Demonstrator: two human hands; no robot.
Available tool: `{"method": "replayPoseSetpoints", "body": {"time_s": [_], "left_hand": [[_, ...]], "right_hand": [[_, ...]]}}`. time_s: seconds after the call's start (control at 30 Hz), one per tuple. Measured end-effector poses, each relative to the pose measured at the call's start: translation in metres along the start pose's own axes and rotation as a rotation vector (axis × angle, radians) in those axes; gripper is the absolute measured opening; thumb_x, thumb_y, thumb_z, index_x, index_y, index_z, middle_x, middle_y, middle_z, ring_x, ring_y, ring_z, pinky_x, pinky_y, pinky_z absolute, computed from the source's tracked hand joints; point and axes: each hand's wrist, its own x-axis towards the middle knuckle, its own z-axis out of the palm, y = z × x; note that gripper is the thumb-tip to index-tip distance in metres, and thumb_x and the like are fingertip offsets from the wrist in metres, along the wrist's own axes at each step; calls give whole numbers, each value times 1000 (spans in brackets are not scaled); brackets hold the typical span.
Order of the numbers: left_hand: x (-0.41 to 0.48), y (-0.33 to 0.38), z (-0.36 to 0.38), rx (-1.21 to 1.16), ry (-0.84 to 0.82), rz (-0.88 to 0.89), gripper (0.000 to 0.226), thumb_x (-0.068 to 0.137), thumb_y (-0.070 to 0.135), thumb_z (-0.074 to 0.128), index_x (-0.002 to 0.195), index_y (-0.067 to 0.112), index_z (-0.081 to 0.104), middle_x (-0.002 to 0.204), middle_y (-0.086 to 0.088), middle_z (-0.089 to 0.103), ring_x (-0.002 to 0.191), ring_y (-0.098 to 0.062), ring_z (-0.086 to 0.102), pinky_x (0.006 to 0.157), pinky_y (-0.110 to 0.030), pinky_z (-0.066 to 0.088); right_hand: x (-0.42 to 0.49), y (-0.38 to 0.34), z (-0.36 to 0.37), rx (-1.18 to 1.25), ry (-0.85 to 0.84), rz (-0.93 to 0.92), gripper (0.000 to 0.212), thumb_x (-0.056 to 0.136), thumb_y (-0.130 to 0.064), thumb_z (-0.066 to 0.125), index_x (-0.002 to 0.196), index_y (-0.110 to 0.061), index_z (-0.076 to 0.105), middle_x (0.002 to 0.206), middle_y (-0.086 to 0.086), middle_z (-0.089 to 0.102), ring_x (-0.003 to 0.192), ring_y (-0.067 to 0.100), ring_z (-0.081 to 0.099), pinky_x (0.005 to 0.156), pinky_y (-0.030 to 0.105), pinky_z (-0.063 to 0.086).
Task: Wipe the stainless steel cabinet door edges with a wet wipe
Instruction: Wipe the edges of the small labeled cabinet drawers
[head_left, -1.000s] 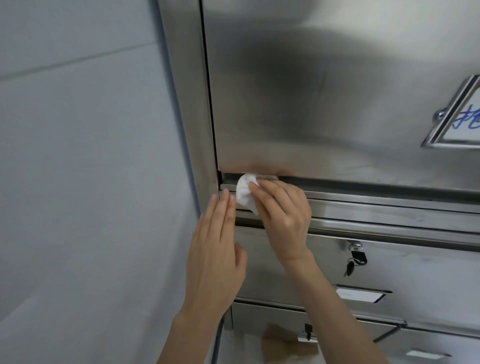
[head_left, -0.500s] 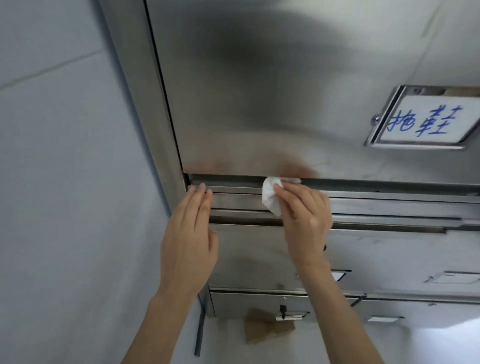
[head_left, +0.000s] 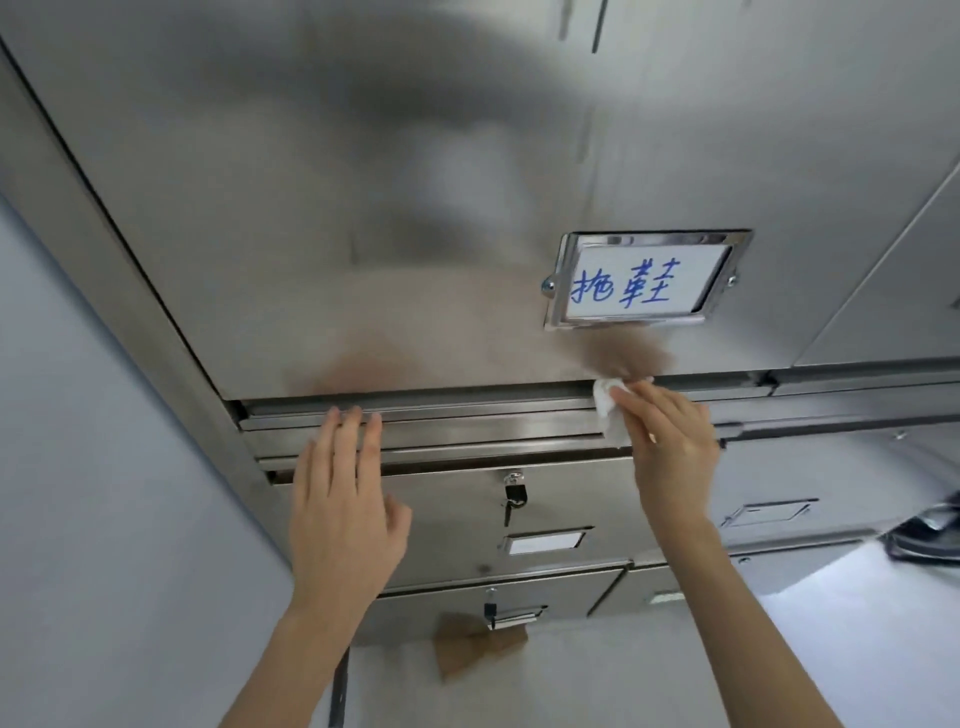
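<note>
Pressing the wet wipe against the bottom edge of the big stainless cabinet door with our right hand. Fingers are bent over the wad and pinch it to the steel. Contact spot is just below the label holder, which has a white card with blue handwriting. The wipe is bunched, and its lower part hangs over the rail under the door.

Our left hand is flat on that same rail, well left of the wipe. Fingers are straight and close together, thumb out to the side, gripping nothing.

Below the rail is a drawer with a key in its lock, between our two forearms. Grey wall on the left. Brown cardboard piece lies low at centre. Dark object at the right edge, too blurred to identify.
</note>
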Motion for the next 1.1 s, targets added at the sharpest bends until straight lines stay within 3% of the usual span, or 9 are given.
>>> {"method": "replayPoseSetpoints", "body": {"time_s": [0.07,0.17,0.33,0.47,0.63,0.8,1.0,1.1], "left_hand": [[3,10,-8,-1,67,67,57,73,12,48,127,-6,57,128,-22,58,128,-37,46,103,-56,41],[24,54,-18,-5,201,353,53,85,18,39,133,4,55,135,-13,56,135,-30,38,113,-52,28],[79,127,-20,229,274,621,60,91,22,39,150,14,33,160,-5,23,148,-28,15,119,-53,9],[98,133,-4,337,291,603,69,91,27,46,154,15,20,163,-3,9,150,-28,6,120,-54,1],[100,131,7,385,340,603,71,90,26,46,155,18,18,163,-3,9,150,-28,5,119,-55,0],[93,141,1,358,340,573,71,85,20,44,153,16,25,162,-4,14,149,-30,10,118,-59,8],[84,161,-20,339,272,482,63,84,20,40,146,12,41,157,-10,29,146,-33,19,112,-65,19],[82,190,-32,266,341,477,54,84,16,42,136,8,55,153,-12,36,144,-33,24,112,-64,21]], "right_hand": [[2,25,-12,-23,29,47,11,83,-7,65,89,-6,74,93,9,73,84,27,68,75,31,42],[1,31,-12,-24,29,54,10,81,-6,66,88,-5,74,93,10,72,86,28,68,77,32,41],[5,45,-18,0,-8,17,12,81,-16,66,86,-9,74,93,5,73,86,21,64,76,31,39],[10,99,-45,-34,18,136,10,76,-2,70,84,-6,74,95,9,72,84,27,67,73,32,39],[8,100,-43,23,39,191,11,75,-7,68,84,-6,74,95,8,72,87,26,66,80,30,42],[10,81,-31,96,-121,-37,16,68,-4,77,83,-8,74,93,5,72,86,23,67,77,31,44],[24,142,-71,43,-39,35,20,63,7,80,79,-5,75,89,9,73,79,24,70,72,29,42],[26,137,-76,96,-7,40,9,70,0,74,78,-5,75,88,9,73,78,24,69,73,31,45]]}}
